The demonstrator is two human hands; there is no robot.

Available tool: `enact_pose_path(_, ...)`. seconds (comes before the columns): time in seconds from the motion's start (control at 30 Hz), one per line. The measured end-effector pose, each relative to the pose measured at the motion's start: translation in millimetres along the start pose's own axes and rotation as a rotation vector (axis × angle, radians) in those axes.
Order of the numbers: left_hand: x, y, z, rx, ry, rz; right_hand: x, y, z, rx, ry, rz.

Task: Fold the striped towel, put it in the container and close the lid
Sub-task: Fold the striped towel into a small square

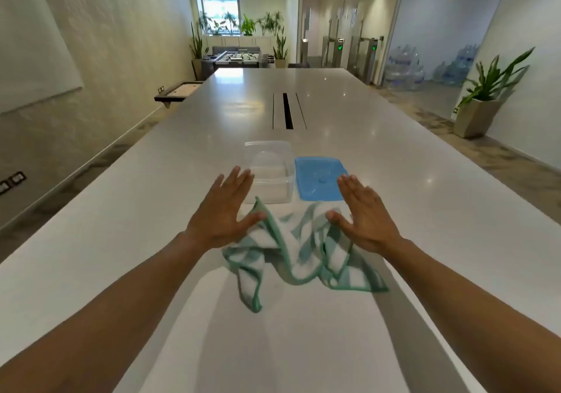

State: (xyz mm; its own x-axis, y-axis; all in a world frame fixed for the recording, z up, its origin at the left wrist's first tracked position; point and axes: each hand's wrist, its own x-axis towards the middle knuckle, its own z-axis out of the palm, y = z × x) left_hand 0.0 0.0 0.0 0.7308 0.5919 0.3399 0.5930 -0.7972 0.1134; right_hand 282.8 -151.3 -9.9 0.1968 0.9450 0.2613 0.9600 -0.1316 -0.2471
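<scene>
A green-and-white striped towel (300, 253) lies crumpled on the white table (425, 210), just in front of me. Beyond it stands a clear plastic container (268, 174), uncovered and with nothing inside. Its blue lid (318, 181) lies flat on the table to the container's right. My left hand (224, 213) hovers over the towel's left edge, fingers spread, palm down. My right hand (364, 213) hovers over the towel's right edge in the same way. Neither hand grips the cloth.
A dark cable slot (287, 110) runs along the table's middle, beyond the container. The table stretches far ahead. A potted plant (482, 101) stands on the floor at the right, and a wall runs along the left.
</scene>
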Motion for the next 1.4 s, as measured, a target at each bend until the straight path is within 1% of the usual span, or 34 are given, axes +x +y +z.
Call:
enact_pose_path(0.07, -5, 5, 4, -0.084, -0.06, 0.02, -6, -5, -1, 0.081, -0.04, -0.075)
enact_pose_path(0.17, -10, 8, 12, -0.17, -0.14, -0.004, -12, -4, 4, 0.116, -0.061, -0.107)
enact_pose_path(0.3, -7, 14, 11, -0.3, -0.075, -0.061, -10, -4, 7, 0.142, -0.044, -0.055)
enact_pose_path(0.43, 2, 16, -4, -0.42, -0.063, -0.109, 1, -7, -7, 0.263, 0.07, -0.025)
enact_pose_path(0.5, 12, 16, -16, -0.469, 0.016, -0.144, 13, -8, -20, 0.352, 0.17, 0.04)
enact_pose_path(0.57, 23, 17, -31, -0.515, 0.142, -0.2, 26, -13, -38, 0.463, 0.268, 0.097)
enact_pose_path(0.67, 45, 23, -59, -0.578, 0.356, -0.238, 49, -25, -70, 0.549, 0.399, 0.136)
enact_pose_path(0.73, 58, 26, -79, -0.567, 0.472, -0.25, 63, -33, -93, 0.59, 0.456, 0.14)
enact_pose_path(0.87, 86, 33, -122, -0.586, 0.611, -0.268, 88, -48, -139, 0.603, 0.523, 0.102)
enact_pose_path(0.97, 104, 44, -154, -0.641, 0.671, -0.25, 106, -55, -166, 0.581, 0.573, 0.068)
enact_pose_path(1.07, 117, 58, -179, -0.673, 0.705, -0.226, 117, -68, -188, 0.575, 0.578, 0.046)
enact_pose_path(1.13, 123, 67, -190, -0.677, 0.645, -0.212, 122, -78, -198, 0.583, 0.562, 0.012)
enact_pose_path(1.23, 131, 78, -194, -0.683, 0.379, -0.147, 128, -96, -204, 0.577, 0.499, -0.027)
enact_pose_path(1.33, 135, 87, -188, -0.64, 0.13, -0.104, 131, -111, -202, 0.638, 0.445, -0.05)
enact_pose_path(1.4, 136, 93, -184, -0.667, 0.027, -0.078, 133, -116, -199, 0.695, 0.434, -0.064)
